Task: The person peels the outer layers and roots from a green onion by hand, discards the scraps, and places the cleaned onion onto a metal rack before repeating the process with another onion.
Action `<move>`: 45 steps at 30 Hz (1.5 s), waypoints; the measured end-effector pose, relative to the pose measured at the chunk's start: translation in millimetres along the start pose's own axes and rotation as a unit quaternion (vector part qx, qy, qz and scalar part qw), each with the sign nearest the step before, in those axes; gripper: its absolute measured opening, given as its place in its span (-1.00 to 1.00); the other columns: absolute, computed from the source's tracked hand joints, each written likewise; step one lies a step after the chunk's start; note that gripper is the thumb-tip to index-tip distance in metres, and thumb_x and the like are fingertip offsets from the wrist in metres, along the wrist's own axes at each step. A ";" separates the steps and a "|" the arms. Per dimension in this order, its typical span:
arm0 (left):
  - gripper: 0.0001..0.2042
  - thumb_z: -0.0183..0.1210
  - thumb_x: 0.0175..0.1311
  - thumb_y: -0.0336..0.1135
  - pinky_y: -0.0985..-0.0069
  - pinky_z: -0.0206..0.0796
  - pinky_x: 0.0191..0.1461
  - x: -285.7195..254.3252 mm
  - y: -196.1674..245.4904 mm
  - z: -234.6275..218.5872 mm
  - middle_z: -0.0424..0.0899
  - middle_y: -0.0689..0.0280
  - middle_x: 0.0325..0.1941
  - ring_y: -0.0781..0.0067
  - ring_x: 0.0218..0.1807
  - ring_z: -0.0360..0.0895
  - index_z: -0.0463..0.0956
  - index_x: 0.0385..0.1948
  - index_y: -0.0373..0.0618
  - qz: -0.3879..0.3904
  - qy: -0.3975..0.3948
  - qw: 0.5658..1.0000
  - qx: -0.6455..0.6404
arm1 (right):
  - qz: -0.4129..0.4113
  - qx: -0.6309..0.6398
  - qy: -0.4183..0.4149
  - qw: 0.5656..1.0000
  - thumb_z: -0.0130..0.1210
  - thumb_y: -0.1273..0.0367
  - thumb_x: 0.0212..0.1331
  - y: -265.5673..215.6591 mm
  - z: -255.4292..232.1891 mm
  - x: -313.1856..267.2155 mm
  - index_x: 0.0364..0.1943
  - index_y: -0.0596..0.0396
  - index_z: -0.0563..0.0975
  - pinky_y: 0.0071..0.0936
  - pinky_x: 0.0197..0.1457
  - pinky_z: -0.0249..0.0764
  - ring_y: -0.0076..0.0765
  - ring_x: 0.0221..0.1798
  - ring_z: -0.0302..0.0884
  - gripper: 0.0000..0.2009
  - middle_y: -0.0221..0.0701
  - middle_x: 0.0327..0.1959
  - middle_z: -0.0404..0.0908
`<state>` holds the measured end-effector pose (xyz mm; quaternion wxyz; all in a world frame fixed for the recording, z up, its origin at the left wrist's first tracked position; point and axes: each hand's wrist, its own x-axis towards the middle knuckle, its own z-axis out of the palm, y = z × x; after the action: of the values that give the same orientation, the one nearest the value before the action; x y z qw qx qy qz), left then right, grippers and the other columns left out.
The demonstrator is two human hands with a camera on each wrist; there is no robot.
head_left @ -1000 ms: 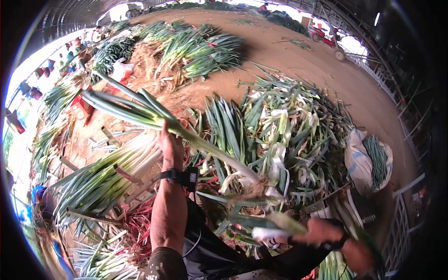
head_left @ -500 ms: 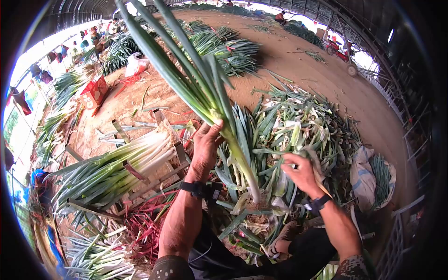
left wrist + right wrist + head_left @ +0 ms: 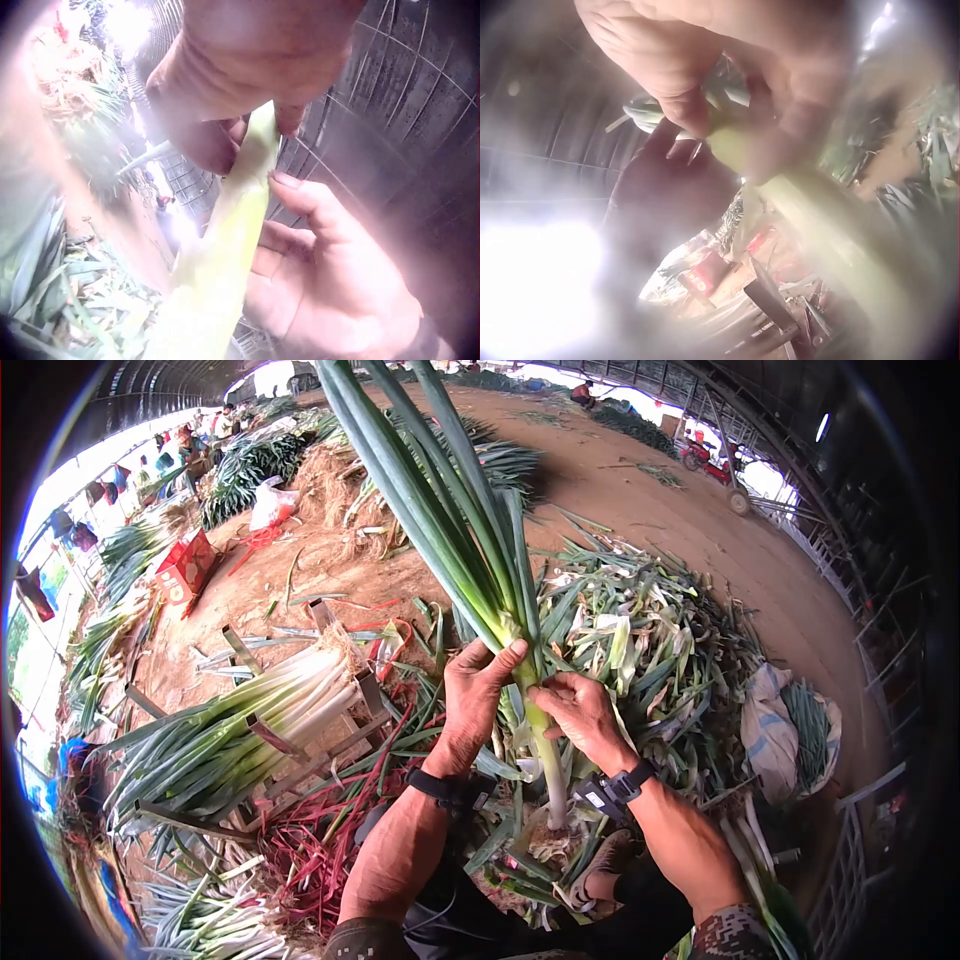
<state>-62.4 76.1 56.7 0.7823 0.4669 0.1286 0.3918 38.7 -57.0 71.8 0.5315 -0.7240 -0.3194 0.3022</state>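
A large green onion [image 3: 549, 760] stands nearly upright in the head view, its green leaves fanning up and its roots low over the heap. My left hand [image 3: 472, 695] grips the stalk just below where the leaves part, thumb across the front. Slightly lower, my right hand [image 3: 585, 715] pinches the stalk's right side between thumb and fingers. In the left wrist view the pale stalk [image 3: 232, 232] runs between the left hand [image 3: 255, 67] and the right hand [image 3: 337, 277]. The right wrist view shows the right hand [image 3: 727, 67] with its fingertips on the stalk.
Green onions [image 3: 230, 730] lie in a rack with upright posts at the left, beside red ties [image 3: 310, 850]. A heap of leaves [image 3: 660, 640] spreads to the right, near a white sack [image 3: 775, 730]. A red box [image 3: 186, 568] stands farther back.
My right hand has come up from the lower right, then in to the stalk, and now pinches it. The onion has swung from slanting to nearly upright in my left hand.
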 end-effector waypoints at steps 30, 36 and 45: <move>-0.66 0.13 0.39 -0.29 0.45 0.37 0.04 11.6 -10.1 -10.6 0.62 0.34 0.00 0.51 -0.05 0.54 0.45 0.14 -0.16 -0.099 0.012 0.979 -0.177 | 0.022 0.434 0.054 0.899 -0.04 0.28 0.35 48.7 -13.2 -16.5 -0.05 0.12 0.52 -0.34 -0.13 0.68 -0.25 -0.02 0.67 -0.75 -0.32 -0.14 0.68; -0.58 -0.11 0.31 0.02 0.24 0.35 0.01 18.7 -2.8 -27.3 0.53 0.18 -0.24 0.18 -0.17 0.48 0.42 -0.06 -0.14 -0.082 0.087 0.955 -0.271 | -0.003 0.216 -0.082 0.973 -0.04 0.39 0.24 59.7 -29.5 -64.8 -0.29 0.17 0.50 -0.36 -0.39 0.57 -0.39 -0.49 0.56 -0.86 -0.28 -0.41 0.59; -0.56 -0.15 0.34 0.02 0.35 0.36 -0.14 27.9 5.7 -54.5 0.59 0.21 -0.32 0.25 -0.27 0.50 0.49 -0.09 -0.18 -0.063 0.098 0.962 -0.247 | 0.322 -0.431 -0.305 0.786 0.15 0.23 0.07 215.5 -97.1 -128.2 -0.17 0.09 0.66 -0.25 -0.25 0.57 -0.14 -0.35 0.71 -0.70 -0.09 -0.30 0.71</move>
<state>-77.7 132.3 37.1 0.8797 0.2097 0.1334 0.4054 66.0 -263.1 -98.6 -0.0890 -0.8090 -0.3103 0.4913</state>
